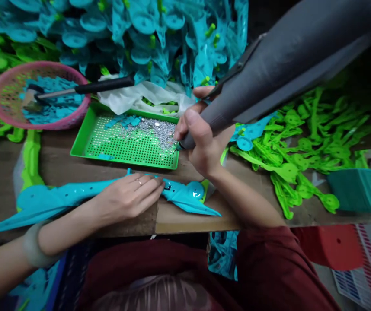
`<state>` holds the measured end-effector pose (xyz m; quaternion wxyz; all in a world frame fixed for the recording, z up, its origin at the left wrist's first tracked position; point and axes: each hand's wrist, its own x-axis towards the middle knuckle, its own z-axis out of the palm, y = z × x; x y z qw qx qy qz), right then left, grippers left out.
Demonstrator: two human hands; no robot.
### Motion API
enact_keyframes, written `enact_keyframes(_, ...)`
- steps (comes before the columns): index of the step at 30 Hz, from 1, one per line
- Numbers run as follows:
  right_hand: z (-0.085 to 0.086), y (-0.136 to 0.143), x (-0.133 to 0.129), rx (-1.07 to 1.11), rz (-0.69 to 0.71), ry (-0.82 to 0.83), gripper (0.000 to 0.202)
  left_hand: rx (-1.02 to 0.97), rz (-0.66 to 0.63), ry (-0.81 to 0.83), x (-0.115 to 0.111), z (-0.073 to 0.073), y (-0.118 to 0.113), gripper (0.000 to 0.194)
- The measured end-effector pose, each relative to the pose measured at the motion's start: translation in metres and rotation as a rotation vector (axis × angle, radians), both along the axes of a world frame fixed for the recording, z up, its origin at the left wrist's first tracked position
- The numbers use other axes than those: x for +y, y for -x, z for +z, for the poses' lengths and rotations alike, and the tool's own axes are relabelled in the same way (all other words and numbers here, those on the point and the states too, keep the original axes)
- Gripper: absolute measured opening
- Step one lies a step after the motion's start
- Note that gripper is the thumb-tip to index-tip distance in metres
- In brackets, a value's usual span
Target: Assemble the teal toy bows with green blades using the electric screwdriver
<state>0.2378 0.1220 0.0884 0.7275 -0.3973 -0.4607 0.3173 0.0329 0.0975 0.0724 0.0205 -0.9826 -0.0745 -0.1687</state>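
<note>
My left hand (135, 194) lies across a long blue plastic part (84, 190) on the table, fingers together and pressed onto it near a small dark hole. This part has a pointed wing at each end, and bits of lime-green plastic show beneath it. In my right hand (206, 138) is a thick grey electric screwdriver (253, 82), gripped near its tip. It slants from the upper right, its nose over the right edge of a green perforated tray (123, 162). Small silver screws (162, 131) are heaped in that tray, beside some blue plastic scraps (125, 122).
A pink basket (2, 97) of blue pieces stands at left, with a hammer (84, 87) resting across it. Blue parts (146, 26) are piled at the back. Lime-green parts (289, 168) cover the right side, near a teal bin (354, 190). A red stool (337, 246) is below.
</note>
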Motion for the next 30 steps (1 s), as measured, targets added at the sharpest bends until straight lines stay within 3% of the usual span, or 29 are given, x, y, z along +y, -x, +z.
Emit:
enact_keyframes(3, 0.003, 0.001, 0.003, -0.002, 0.022, -0.001, 0.044, -0.032, 0.164, 0.350, 0.002, 0.003, -0.002, 0.029)
enact_keyframes(6, 0.004, 0.002, 0.005, 0.009, 0.023, -0.017, 0.045, 0.086, 0.349, 0.704, 0.012, 0.012, -0.013, 0.023)
enact_keyframes(9, 0.004, 0.002, 0.005, -0.010, 0.019, 0.008, 0.047, 0.276, 0.383, 0.905, 0.023, 0.022, -0.028, 0.022)
enact_keyframes(12, 0.004, 0.002, 0.005, -0.022, 0.022, 0.028, 0.050, 0.376, 0.419, 1.006, 0.029, 0.028, -0.040, 0.021)
enact_keyframes(17, 0.005, 0.002, 0.005, 0.001, 0.012, 0.057, 0.054, 0.370, 0.510, 1.107, 0.026, 0.026, -0.048, 0.019)
enact_keyframes(23, -0.008, 0.003, 0.007, -0.056, 0.026, 0.058, 0.044, 0.197, 0.670, 1.507, 0.018, 0.021, -0.047, 0.018)
enact_keyframes(30, -0.022, 0.007, 0.006, -0.056, 0.040, 0.032, 0.038, 0.101, 0.725, 1.595, 0.014, 0.019, -0.045, 0.017)
